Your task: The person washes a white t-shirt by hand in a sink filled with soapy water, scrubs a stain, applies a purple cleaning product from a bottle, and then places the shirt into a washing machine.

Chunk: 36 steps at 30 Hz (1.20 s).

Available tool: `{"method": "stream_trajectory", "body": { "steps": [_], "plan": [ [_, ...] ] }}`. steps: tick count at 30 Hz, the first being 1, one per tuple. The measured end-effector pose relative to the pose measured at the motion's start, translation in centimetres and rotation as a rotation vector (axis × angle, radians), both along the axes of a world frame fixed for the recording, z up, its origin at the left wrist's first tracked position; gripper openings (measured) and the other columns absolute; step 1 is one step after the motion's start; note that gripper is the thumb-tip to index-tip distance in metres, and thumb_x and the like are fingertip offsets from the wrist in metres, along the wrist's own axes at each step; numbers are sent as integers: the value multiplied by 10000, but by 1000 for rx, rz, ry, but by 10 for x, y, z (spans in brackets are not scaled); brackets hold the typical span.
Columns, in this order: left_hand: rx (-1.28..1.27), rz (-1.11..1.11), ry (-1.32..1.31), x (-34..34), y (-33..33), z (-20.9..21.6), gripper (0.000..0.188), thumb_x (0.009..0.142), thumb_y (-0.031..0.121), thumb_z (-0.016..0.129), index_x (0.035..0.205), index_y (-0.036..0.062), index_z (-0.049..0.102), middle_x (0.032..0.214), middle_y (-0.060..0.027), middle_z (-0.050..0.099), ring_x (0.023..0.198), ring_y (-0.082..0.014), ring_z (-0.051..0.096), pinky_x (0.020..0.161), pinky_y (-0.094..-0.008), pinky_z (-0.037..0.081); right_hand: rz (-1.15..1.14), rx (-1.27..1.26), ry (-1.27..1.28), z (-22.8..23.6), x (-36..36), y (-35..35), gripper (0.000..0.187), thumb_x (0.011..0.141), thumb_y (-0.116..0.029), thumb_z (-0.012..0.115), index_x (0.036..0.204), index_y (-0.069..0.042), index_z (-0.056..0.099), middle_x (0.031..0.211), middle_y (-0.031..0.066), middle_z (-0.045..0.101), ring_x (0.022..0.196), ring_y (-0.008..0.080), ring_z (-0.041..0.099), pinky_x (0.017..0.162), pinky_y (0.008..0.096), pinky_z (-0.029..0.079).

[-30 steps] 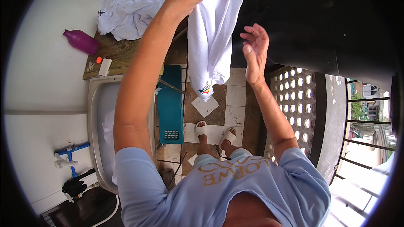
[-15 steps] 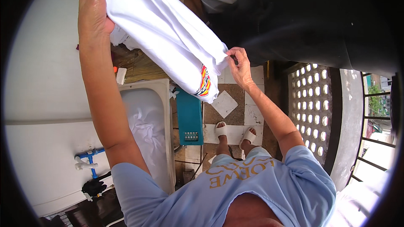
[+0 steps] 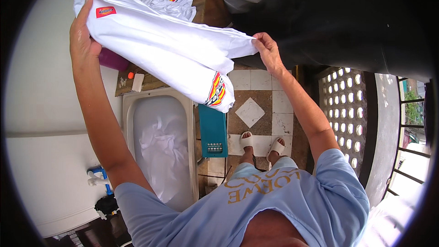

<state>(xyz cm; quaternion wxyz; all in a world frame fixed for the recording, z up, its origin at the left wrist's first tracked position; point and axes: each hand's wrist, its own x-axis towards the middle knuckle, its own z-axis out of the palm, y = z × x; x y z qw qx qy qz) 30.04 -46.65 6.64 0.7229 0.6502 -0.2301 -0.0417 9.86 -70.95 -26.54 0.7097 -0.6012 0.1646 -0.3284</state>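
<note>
A white shirt (image 3: 157,41) is stretched out in the air between my two hands, with a small red label at its left end and a red, yellow and black print near its lower corner. My left hand (image 3: 82,39) grips the left end, thumb on top of the cloth. Between the fingertips of my right hand (image 3: 270,55), the other end is pinched. Below the shirt stands a pale basin (image 3: 194,164) of water, in which white cloth (image 3: 162,144) lies soaking. More white clothing (image 3: 171,0) is heaped behind, on a wooden surface (image 3: 123,86).
A teal board (image 3: 212,126) stands beside the basin. Purple container (image 3: 113,59), orange cap (image 3: 131,75) and white block (image 3: 138,82) sit by the wall. Black sheeting (image 3: 329,23) fills the far right. A blue pipe (image 3: 97,170) and black gloves (image 3: 107,205) hang left.
The shirt's left end has come down and left with my left hand. My right hand has risen slightly and shifted right, drawing the cloth out wider. The clothing heap behind shows more.
</note>
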Motion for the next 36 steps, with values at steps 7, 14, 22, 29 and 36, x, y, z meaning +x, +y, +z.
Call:
{"method": "stream_trajectory", "body": {
  "steps": [7,14,22,29,36],
  "plan": [
    [-5,-83,144,53,25,-37,561,819,244,722,1211,-88,496,1128,-201,603,994,-283,634,857,-398,538,40,265,66,91,-61,-68,44,906,-177,577,917,-135,571,818,-29,557,767,86,535,714,275,456],
    [-27,-169,194,66,37,-45,537,824,229,711,1225,-58,498,1151,-163,604,1040,-258,613,904,-385,491,69,135,80,140,-105,-73,90,913,-245,604,918,-157,587,812,-70,570,754,56,538,698,251,439],
    [-74,-410,220,82,12,-63,460,820,167,713,1200,-13,526,1158,-123,599,1079,-230,585,951,-381,448,-91,-100,97,188,-169,-47,138,933,-299,592,940,-162,592,809,-74,568,756,37,532,697,230,431],
    [-161,-553,314,58,-20,-91,422,849,188,678,1190,-10,529,1190,-119,582,1121,-218,556,985,-383,415,-232,-77,-50,238,-199,-31,155,966,-225,513,1049,-109,574,908,-24,613,830,75,601,767,259,507],
    [-177,-696,65,-19,-46,-117,390,873,260,669,1161,16,568,1152,-99,606,1053,-152,575,935,-323,426,-292,-196,15,295,-166,-12,120,954,-181,511,921,-85,576,787,5,586,699,112,585,644,283,510]
  ]
}}
